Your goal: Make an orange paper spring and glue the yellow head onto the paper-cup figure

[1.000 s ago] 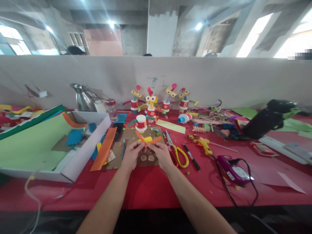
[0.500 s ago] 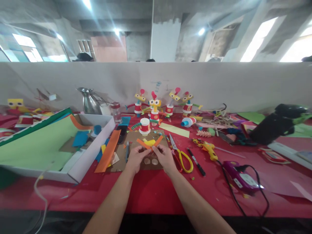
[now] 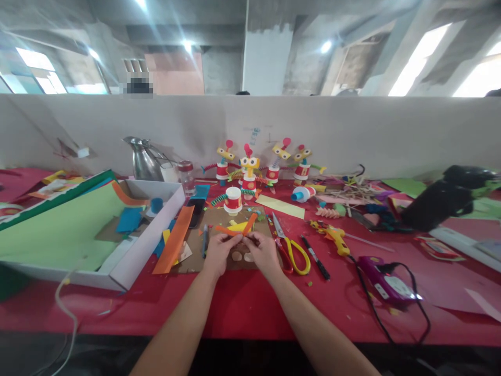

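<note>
My left hand (image 3: pixel 219 251) and my right hand (image 3: pixel 263 250) meet over a brown cardboard mat (image 3: pixel 191 265). Both pinch the lower ends of orange paper strips (image 3: pixel 249 223), which spread apart in a V. Behind the strips lies a yellow paper piece (image 3: pixel 237 226). Two pale round discs (image 3: pixel 237 256) rest on the mat below my fingers. Just beyond the strips stands a red and white paper cup (image 3: pixel 234 199) with green coiled arms. Yellow-handled scissors (image 3: pixel 291 250) lie right of my right hand.
A white box (image 3: pixel 151 245) with green paper stands left. Several cup figures (image 3: pixel 249 180) stand at the back. On the right are a black marker (image 3: pixel 315 258), a glue gun (image 3: pixel 336 238), a purple power strip (image 3: pixel 389 282) and a black bottle (image 3: pixel 442 198).
The orange strips have turned in my fingers: the left one lies flatter and the right one stands steeper. My hands stay close together. The view has shifted slightly.
</note>
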Tool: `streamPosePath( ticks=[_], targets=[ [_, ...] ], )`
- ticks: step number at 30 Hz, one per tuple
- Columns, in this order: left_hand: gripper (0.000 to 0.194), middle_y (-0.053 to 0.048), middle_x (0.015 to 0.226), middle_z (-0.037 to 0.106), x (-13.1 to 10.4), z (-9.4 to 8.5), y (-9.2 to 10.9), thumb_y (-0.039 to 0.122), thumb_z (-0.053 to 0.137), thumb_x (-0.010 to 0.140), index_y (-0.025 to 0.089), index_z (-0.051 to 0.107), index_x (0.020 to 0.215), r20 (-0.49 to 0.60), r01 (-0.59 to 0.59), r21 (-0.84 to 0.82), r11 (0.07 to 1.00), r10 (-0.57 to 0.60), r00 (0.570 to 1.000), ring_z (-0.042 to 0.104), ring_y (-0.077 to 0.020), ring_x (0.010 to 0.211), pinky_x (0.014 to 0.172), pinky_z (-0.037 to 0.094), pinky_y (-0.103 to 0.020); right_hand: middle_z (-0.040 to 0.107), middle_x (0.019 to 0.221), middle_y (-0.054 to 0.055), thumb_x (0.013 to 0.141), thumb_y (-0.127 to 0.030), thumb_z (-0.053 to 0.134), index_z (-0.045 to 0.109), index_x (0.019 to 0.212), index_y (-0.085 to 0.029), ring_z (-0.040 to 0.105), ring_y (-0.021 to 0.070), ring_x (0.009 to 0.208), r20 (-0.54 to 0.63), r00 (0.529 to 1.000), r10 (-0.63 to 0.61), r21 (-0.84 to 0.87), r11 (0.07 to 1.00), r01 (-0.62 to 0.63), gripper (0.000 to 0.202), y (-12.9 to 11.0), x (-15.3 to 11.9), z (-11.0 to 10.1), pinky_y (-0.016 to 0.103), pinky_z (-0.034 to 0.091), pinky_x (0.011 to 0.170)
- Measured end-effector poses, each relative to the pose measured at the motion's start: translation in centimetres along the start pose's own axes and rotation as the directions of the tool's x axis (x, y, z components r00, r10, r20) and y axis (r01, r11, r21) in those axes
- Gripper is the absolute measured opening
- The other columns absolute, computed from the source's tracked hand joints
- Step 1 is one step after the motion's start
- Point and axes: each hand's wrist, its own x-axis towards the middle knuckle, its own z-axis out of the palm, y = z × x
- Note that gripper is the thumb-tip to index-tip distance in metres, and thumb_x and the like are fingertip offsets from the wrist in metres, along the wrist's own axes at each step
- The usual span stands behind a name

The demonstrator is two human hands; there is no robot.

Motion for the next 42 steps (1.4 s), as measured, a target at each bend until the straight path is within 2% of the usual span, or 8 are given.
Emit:
streamPosePath(
  ticks=[4,8,13,18,24,31,36,42],
  targets=[
    [0.031,-0.003,0.059,0.066,0.0,0.2,0.2,0.03,0.087,0.046,0.011,0.072,0.065,-0.036,0.008,-0.089,0.996,-0.012,0.999,0.058,-0.0118,0.056,0.059,0.046,-0.025,0.068,0.065,0.001,0.074,-0.035,0.065,0.068,0.069,-0.022,0.061,0.0187,0.061,0.003,1.0,0.028,0.008,1.0,-0.028,0.015,-0.2,-0.1,0.2,0.028,0.046,0.059],
    [0.029,0.0,0.054,0.063,0.2,0.2,0.1,0.03,0.087,0.046,0.012,0.069,0.061,-0.075,0.004,-0.105,0.994,-0.012,0.997,0.053,-0.0084,0.051,0.053,0.041,-0.022,0.071,0.074,0.003,0.074,-0.035,0.066,0.07,0.077,-0.021,0.064,0.019,0.067,0.055,0.998,-0.011,-0.02,1.0,0.012,0.015,-0.3,-0.1,0.4,0.028,0.048,0.063],
    [0.03,-0.001,0.055,0.063,0.4,0.1,-0.2,0.028,0.088,0.045,0.012,0.069,0.062,-0.069,0.019,-0.118,0.993,-0.028,0.997,0.052,-0.0075,0.05,0.052,0.039,-0.021,0.071,0.075,0.003,0.078,-0.033,0.062,0.07,0.077,-0.022,0.063,0.018,0.065,0.042,0.999,-0.027,-0.066,0.997,0.03,0.014,0.0,-0.3,0.4,0.029,0.048,0.064],
    [0.031,-0.001,0.056,0.064,0.4,0.3,-0.3,0.027,0.088,0.044,0.012,0.071,0.064,-0.057,0.018,-0.127,0.992,-0.026,0.998,0.052,-0.0077,0.051,0.052,0.04,-0.022,0.069,0.065,0.001,0.072,-0.035,0.066,0.069,0.073,-0.021,0.062,0.0178,0.057,0.058,0.991,0.119,0.148,0.981,-0.127,0.014,0.4,-0.1,0.5,0.029,0.049,0.058],
    [0.031,-0.003,0.058,0.066,0.2,0.5,0.0,0.029,0.087,0.046,0.011,0.071,0.067,-0.044,0.029,-0.125,0.992,-0.034,0.998,0.056,-0.011,0.052,0.053,0.044,-0.025,0.071,0.07,0.002,0.062,-0.036,0.076,0.071,0.076,-0.019,0.065,0.0177,0.064,0.073,0.975,0.208,0.336,0.916,-0.22,0.022,-0.3,0.1,0.5,0.029,0.052,0.065],
    [0.032,-0.005,0.061,0.069,0.1,0.4,0.1,0.029,0.087,0.049,0.01,0.073,0.071,0.018,0.068,-0.132,0.989,-0.067,0.998,0.06,-0.0117,0.054,0.058,0.048,-0.024,0.068,0.059,0.0,0.06,-0.031,0.077,0.071,0.067,-0.018,0.061,0.014,0.056,0.075,0.955,0.288,0.431,0.854,-0.291,0.016,-1.7,-0.2,0.1,0.027,0.049,0.062],
    [0.031,-0.006,0.064,0.071,0.1,0.2,0.3,0.027,0.086,0.049,0.01,0.074,0.071,0.025,0.092,-0.11,0.99,-0.089,0.996,0.063,-0.0133,0.059,0.066,0.051,-0.026,0.067,0.059,-0.001,0.054,-0.03,0.081,0.07,0.065,-0.016,0.057,0.0112,0.053,0.1,0.93,0.355,0.515,0.781,-0.354,0.02,-1.5,0.1,0.0,0.025,0.047,0.059],
    [0.029,-0.004,0.061,0.069,0.3,0.2,-0.1,0.028,0.085,0.051,0.01,0.072,0.069,-0.016,0.05,-0.077,0.996,-0.051,0.999,0.061,-0.0121,0.056,0.061,0.049,-0.024,0.069,0.063,0.001,0.057,-0.034,0.08,0.071,0.072,-0.017,0.059,0.0129,0.058,0.097,0.939,0.331,0.483,0.809,-0.335,0.024,-1.1,0.1,0.1,0.026,0.046,0.06]
  ],
)
